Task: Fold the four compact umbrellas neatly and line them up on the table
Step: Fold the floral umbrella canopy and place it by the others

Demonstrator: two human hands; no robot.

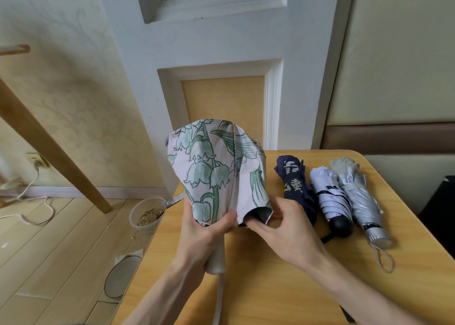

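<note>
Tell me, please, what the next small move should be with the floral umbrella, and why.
Probably the right hand should pull its pinched flap around the floral umbrella, which the left hand grips at the base: the canopy flares loose, unlike the rolled navy umbrella beside it.

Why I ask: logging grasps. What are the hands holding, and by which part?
The floral umbrella: the left hand grips its gathered fabric at the bottom, and the right hand pinches the fabric's lower edge.

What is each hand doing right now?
Left hand: grips the pink floral fabric umbrella above its handle.
Right hand: pinches the same umbrella's canopy edge.
</note>
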